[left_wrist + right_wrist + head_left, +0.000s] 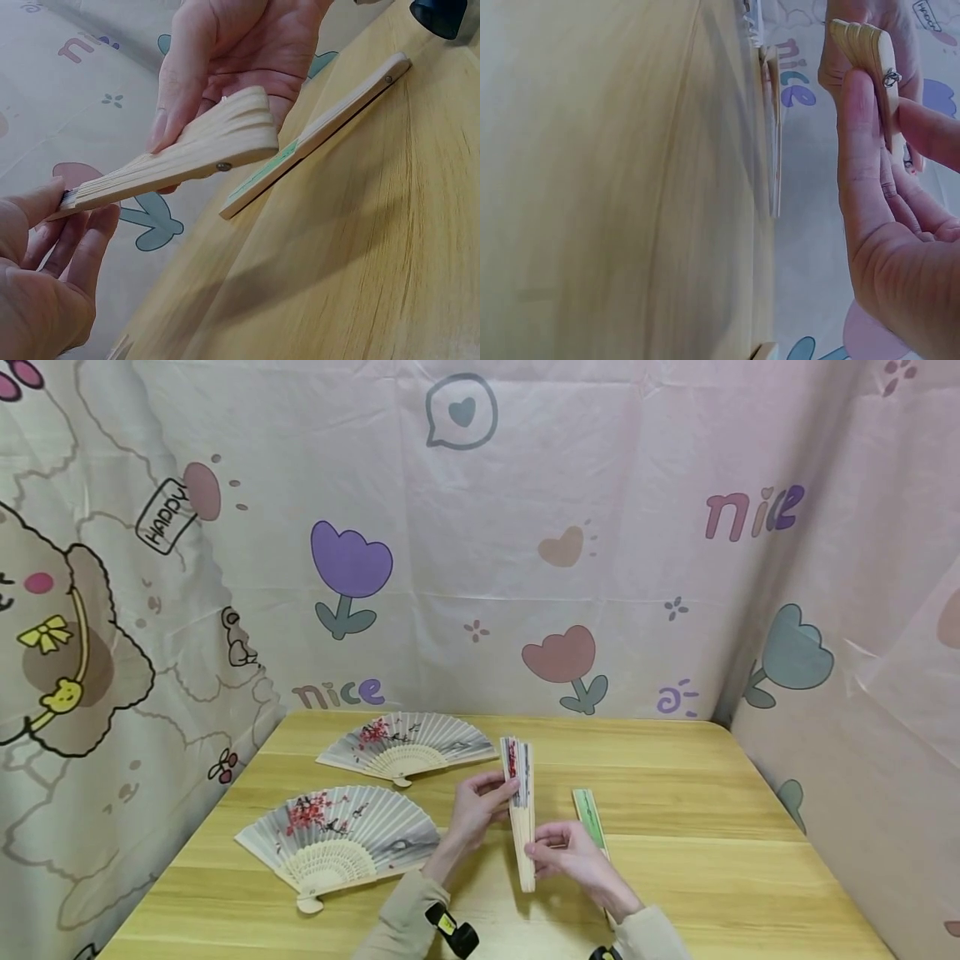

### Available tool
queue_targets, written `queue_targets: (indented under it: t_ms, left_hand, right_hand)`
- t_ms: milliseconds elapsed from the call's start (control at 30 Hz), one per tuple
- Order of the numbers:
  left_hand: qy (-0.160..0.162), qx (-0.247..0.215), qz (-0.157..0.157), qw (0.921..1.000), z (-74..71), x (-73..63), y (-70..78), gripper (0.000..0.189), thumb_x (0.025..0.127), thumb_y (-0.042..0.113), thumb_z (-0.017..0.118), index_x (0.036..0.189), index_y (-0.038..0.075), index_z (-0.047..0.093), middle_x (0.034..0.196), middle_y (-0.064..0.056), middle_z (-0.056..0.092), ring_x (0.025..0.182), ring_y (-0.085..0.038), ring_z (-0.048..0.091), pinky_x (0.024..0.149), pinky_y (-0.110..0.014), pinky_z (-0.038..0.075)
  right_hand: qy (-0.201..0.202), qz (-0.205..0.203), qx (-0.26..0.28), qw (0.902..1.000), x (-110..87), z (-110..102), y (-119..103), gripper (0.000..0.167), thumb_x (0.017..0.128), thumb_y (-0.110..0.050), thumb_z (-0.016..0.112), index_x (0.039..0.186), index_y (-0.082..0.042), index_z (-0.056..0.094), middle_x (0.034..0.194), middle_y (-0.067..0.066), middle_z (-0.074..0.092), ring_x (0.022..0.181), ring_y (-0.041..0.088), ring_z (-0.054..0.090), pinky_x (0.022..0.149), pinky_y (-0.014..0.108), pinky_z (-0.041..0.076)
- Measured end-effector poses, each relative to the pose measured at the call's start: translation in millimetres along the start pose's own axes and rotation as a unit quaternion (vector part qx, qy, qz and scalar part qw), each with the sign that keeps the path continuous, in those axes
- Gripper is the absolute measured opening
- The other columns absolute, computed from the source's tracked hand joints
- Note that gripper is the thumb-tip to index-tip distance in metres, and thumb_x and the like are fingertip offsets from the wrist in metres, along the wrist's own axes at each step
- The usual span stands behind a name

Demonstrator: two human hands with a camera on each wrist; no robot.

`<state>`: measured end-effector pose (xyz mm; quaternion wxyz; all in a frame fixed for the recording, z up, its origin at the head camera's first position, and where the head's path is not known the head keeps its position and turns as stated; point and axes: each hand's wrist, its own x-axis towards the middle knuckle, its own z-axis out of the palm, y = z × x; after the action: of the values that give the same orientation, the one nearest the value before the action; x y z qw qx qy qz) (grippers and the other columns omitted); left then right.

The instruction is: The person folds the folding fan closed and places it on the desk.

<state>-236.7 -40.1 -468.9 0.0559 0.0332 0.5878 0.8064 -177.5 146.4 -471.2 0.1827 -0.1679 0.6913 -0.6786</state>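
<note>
Both hands hold a nearly folded fan [521, 827] upright over the table, its wooden ribs bunched together and a strip of red and grey printed leaf showing near the top. The left hand [480, 810] pinches it around the upper half, where the leaf begins. Lower down, the right hand [572, 857] grips the ribs near the pivot end between thumb and fingers. A metal rivet shows at that end in the left wrist view, where the ribs [180, 154] spread slightly. Behind the right hand lies a folded fan with a green section [589, 817], partly hidden by the hand and forearm.
Two spread fans with red blossom prints lie on the left of the wooden table [675, 793], a nearer one [337, 835] and a farther one [405, 745]. The left forearm overlaps the nearer fan's edge. Printed cloth [465, 593] hangs behind and at both sides.
</note>
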Motion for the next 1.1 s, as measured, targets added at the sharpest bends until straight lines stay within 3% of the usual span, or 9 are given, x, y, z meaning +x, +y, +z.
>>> queue_targets:
  t_ms: [400, 700, 1100]
  left_hand:
    - [-0.003, -0.002, -0.013, 0.9999, 0.5, 0.6, -3.7, 0.033, 0.093, 0.005, 0.069, 0.117, -0.015, 0.06, 0.088, 0.002, 0.066, 0.075, -0.01, 0.069, 0.067, -0.026, 0.066]
    - [-0.01, 0.008, -0.009, 0.9999, 2.4, -0.3, -5.1, 0.037, 0.093, 0.007, 0.07, 0.118, -0.016, 0.059, 0.088, 0.001, 0.065, 0.077, -0.011, 0.068, 0.067, -0.027, 0.066]
    - [-0.029, 0.037, -0.007, 0.9989, 4.8, -1.5, -3.6, 0.041, 0.094, 0.011, 0.07, 0.123, -0.016, 0.059, 0.102, -0.005, 0.063, 0.082, -0.013, 0.067, 0.075, -0.034, 0.067]
  right_hand:
    - [0.01, -0.015, -0.029, 0.9994, 1.7, 3.0, 0.7, 0.034, 0.094, -0.007, 0.067, 0.11, 0.022, 0.059, 0.093, 0.025, 0.073, 0.069, 0.01, 0.07, 0.069, 0.028, 0.066]
    - [0.035, -0.011, -0.065, 0.9972, 3.8, 4.7, 0.9, 0.031, 0.092, -0.01, 0.071, 0.1, 0.019, 0.063, 0.082, 0.014, 0.072, 0.063, 0.008, 0.067, 0.062, 0.027, 0.065]
    - [0.042, -0.006, -0.084, 0.9956, 3.7, 3.8, 1.7, 0.025, 0.091, -0.006, 0.068, 0.098, 0.017, 0.064, 0.081, 0.01, 0.07, 0.064, 0.01, 0.064, 0.062, 0.027, 0.065]
